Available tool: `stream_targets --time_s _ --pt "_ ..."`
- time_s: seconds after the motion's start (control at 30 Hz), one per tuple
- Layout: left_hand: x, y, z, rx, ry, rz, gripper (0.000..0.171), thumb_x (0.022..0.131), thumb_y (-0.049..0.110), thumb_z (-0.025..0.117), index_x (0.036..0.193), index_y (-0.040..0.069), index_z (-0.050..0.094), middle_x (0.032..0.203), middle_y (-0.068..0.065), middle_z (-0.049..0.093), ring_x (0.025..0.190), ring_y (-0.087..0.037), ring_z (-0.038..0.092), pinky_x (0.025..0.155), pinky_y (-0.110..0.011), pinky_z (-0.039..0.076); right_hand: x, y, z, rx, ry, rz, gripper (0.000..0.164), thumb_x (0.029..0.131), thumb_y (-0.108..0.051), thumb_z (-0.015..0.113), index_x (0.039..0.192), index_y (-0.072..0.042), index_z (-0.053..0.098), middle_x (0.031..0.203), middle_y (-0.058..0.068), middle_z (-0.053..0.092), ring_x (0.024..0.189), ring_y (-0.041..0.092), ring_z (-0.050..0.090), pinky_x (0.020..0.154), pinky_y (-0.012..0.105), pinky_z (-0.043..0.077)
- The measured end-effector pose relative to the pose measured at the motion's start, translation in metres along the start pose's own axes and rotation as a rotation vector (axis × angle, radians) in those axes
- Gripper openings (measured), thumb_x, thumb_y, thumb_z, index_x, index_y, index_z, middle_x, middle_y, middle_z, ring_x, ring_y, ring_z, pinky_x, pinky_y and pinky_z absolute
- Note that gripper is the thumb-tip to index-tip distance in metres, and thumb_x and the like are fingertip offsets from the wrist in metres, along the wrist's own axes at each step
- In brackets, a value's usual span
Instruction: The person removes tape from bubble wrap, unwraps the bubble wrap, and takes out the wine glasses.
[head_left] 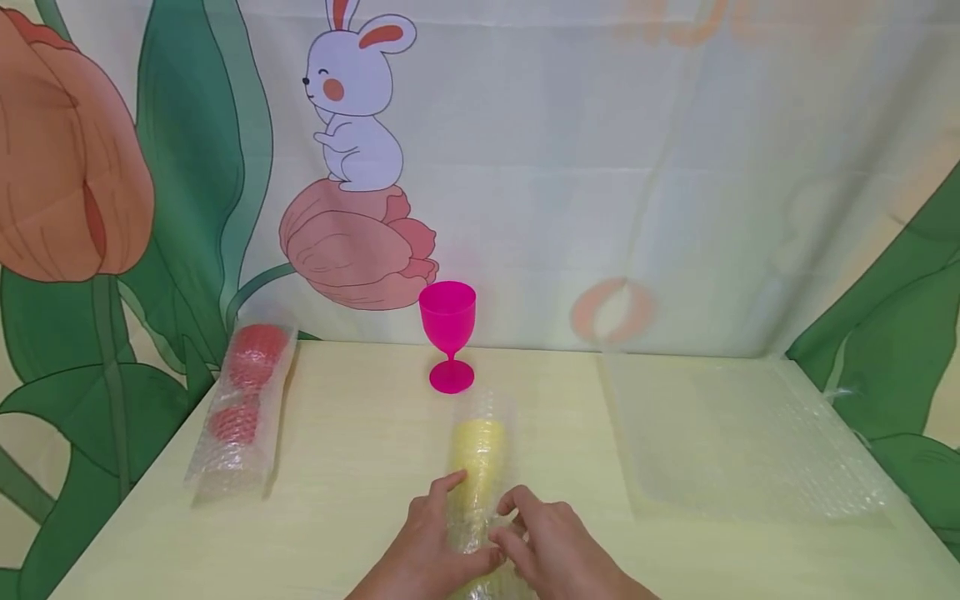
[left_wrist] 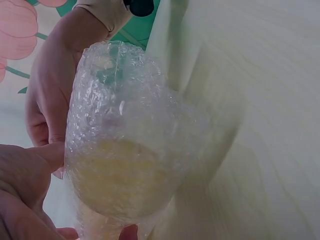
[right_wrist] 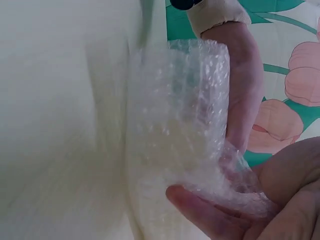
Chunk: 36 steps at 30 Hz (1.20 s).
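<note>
A yellow cup (head_left: 480,446), likely a goblet, lies on the table inside a roll of bubble wrap (head_left: 483,404). My left hand (head_left: 435,537) grips the roll from its left side, with the thumb across the near part and a finger along the yellow cup. At the right side my right hand (head_left: 551,537) pinches a loose edge of the bubble wrap; that flap (right_wrist: 240,195) shows between thumb and fingers in the right wrist view. Through the wrap's near end the yellow round rim or base (left_wrist: 120,180) looks blurred.
A bright pink goblet (head_left: 450,321) stands upright beyond the roll. On the left lies a red goblet (head_left: 255,358) wrapped in bubble wrap. A flat bubble-wrap sheet (head_left: 735,433) covers the table's right part. A printed cloth (head_left: 525,167) hangs behind the table (head_left: 352,467).
</note>
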<state>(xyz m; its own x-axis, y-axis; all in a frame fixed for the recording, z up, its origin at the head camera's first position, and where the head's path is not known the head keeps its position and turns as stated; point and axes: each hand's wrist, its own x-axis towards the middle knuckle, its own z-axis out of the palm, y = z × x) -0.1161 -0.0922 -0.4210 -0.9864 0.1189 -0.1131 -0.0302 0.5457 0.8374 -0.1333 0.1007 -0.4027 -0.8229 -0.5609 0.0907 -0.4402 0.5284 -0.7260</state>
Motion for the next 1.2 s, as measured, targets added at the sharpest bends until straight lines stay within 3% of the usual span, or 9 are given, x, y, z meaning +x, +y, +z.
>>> stream_targets --time_s 0.2,0.37,0.5,0.63,0.77,0.93,1.1,1.2 --pt "0.0 0.002 0.001 -0.067 -0.058 0.012 0.101 0.079 0.042 0.087 0.156 0.007 0.031 0.148 -0.028 0.041 0.125 -0.041 0.052 0.099 -0.064 0.045 0.002 0.004 -0.005 -0.075 0.011 0.028 0.007 0.101 -0.013 0.067 0.103 -0.007 0.069 0.067 -0.01 0.065 0.053 0.0 0.048 0.054 0.023 0.044" --pt "0.001 -0.002 0.001 -0.076 -0.042 0.022 0.088 0.088 0.041 0.079 0.154 0.005 0.033 0.149 -0.028 0.041 0.125 -0.041 0.051 0.099 -0.064 0.044 0.007 0.007 0.0 -0.039 0.003 0.002 0.005 0.1 -0.007 0.065 0.101 -0.006 0.071 0.063 -0.01 0.061 0.05 0.0 0.042 0.05 0.021 0.041" --pt "0.003 -0.003 0.0 -0.088 -0.031 0.018 0.076 0.093 0.035 0.073 0.151 0.006 0.035 0.145 -0.028 0.044 0.122 -0.039 0.053 0.098 -0.065 0.044 0.011 0.007 0.002 -0.045 0.029 -0.029 0.007 0.1 -0.009 0.066 0.097 -0.009 0.072 0.074 -0.008 0.067 0.059 -0.001 0.05 0.057 0.021 0.046" --pt "0.005 0.0 0.002 -0.067 -0.02 0.028 0.073 0.09 0.03 0.075 0.148 0.006 0.036 0.137 -0.027 0.051 0.12 -0.039 0.056 0.095 -0.064 0.046 0.011 0.008 0.0 -0.104 0.067 -0.032 0.01 0.099 -0.02 0.07 0.093 -0.013 0.073 0.083 -0.008 0.073 0.07 -0.001 0.06 0.064 0.022 0.05" --pt "0.008 0.003 0.004 -0.037 -0.012 0.026 0.074 0.087 0.024 0.078 0.146 0.009 0.037 0.131 -0.025 0.053 0.112 -0.037 0.057 0.092 -0.062 0.048 0.008 0.008 -0.002 -0.224 0.088 -0.049 0.01 0.096 -0.022 0.075 0.1 -0.015 0.07 0.08 -0.008 0.074 0.066 0.0 0.061 0.059 0.023 0.048" --pt "0.01 0.004 0.005 -0.062 -0.016 0.032 0.074 0.086 0.021 0.079 0.146 0.007 0.037 0.131 -0.025 0.048 0.106 -0.035 0.056 0.091 -0.058 0.049 0.008 0.007 0.001 -0.332 0.134 -0.124 0.007 0.093 -0.014 0.077 0.1 -0.012 0.074 0.074 -0.008 0.072 0.058 -0.004 0.052 0.054 0.019 0.043" --pt "0.01 0.003 0.006 -0.075 -0.014 0.041 0.074 0.088 0.027 0.078 0.147 0.006 0.038 0.134 -0.026 0.046 0.11 -0.036 0.056 0.093 -0.059 0.048 0.009 0.008 0.003 -0.358 0.173 -0.133 0.005 0.093 -0.017 0.077 0.094 -0.012 0.077 0.075 -0.008 0.073 0.059 -0.005 0.055 0.053 0.018 0.044" --pt "0.01 0.003 0.006 -0.1 -0.005 0.03 0.069 0.091 0.029 0.074 0.147 0.008 0.041 0.139 -0.028 0.045 0.121 -0.042 0.053 0.098 -0.064 0.045 0.009 0.009 0.003 -0.348 0.186 -0.132 0.006 0.093 -0.018 0.078 0.092 -0.012 0.077 0.075 -0.009 0.073 0.06 -0.004 0.057 0.054 0.019 0.046"
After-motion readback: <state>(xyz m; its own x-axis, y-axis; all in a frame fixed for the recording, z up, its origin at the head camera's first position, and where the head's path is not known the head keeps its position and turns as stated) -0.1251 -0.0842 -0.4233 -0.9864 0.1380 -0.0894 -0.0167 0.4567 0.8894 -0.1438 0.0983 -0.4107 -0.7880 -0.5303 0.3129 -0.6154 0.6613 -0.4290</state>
